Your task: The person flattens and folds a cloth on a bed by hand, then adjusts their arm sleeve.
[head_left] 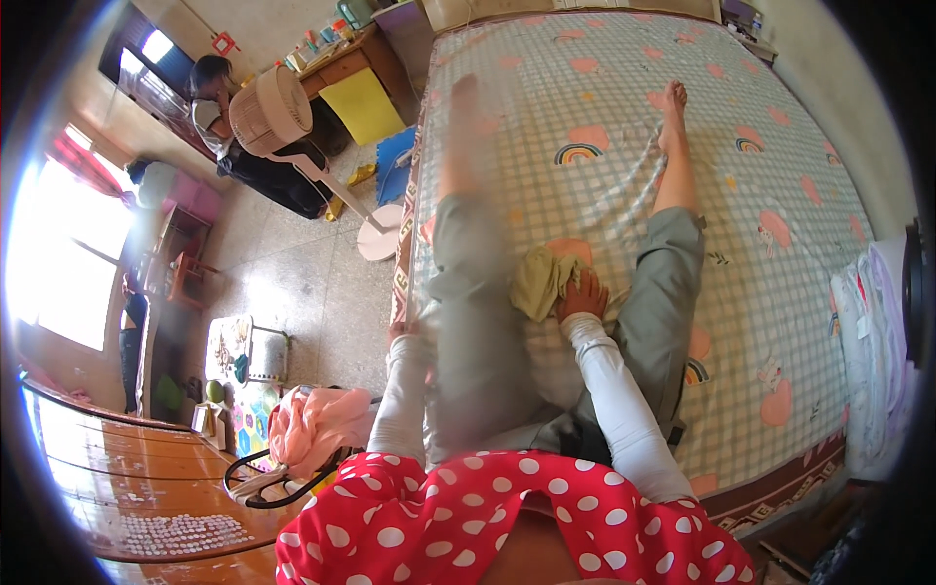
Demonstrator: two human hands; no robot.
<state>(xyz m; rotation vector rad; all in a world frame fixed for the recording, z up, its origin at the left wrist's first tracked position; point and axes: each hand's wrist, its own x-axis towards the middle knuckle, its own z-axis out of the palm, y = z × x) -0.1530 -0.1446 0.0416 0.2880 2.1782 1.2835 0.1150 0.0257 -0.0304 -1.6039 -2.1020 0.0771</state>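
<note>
A crumpled yellow-green cloth point(536, 281) lies on the checked bedsheet point(624, 112) between my outstretched legs. My right hand point(582, 294) is closed on the right side of this cloth, pressing it down on the bed. My left hand point(402, 331) is at the bed's left edge, beside my left thigh. Its fingers are mostly hidden, so whether it holds anything does not show. My left leg, in grey-green trousers, is smeared by motion, while the right leg point(666, 283) lies sharp and bent slightly outward.
Left of the bed stands a white pedestal fan point(273, 112). Behind it a person point(219, 127) sits near a wooden desk point(341, 60). Pink fabric point(317, 426) lies at the lower left, near a wooden surface point(107, 478). Folded bedding point(873, 351) is stacked at the right.
</note>
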